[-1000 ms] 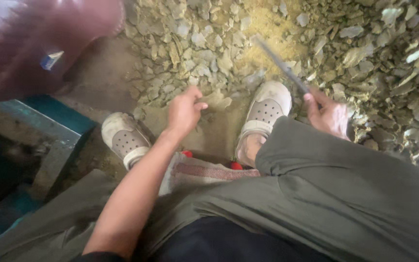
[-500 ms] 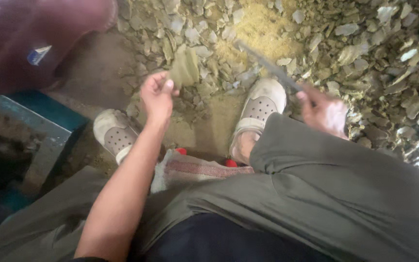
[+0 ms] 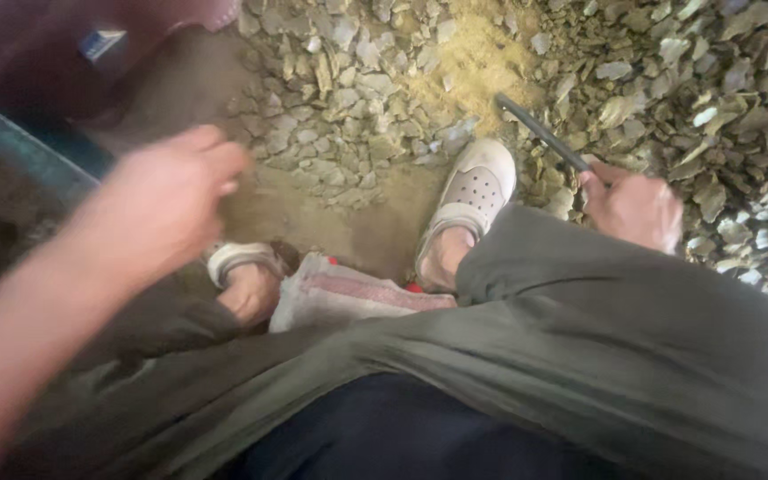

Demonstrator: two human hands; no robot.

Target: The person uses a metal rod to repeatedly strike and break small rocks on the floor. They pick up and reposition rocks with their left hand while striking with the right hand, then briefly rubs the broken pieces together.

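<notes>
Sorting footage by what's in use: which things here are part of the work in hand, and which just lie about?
In use:
right hand holding a dark flat blade
left hand, blurred, raised
grey stone chips

Lying about:
striped cloth
teal edge

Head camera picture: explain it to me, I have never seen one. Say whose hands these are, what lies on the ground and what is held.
The camera sits on a person's head and looks down, so both hands are their own. The person sits low, knees in olive trousers, feet in pale shoes. The ground is bare dirt, with heaps of grey flakes in front and to the right. The right hand holds a thin dark blade. The left hand is raised and blurred; whether it holds anything cannot be told.
</notes>
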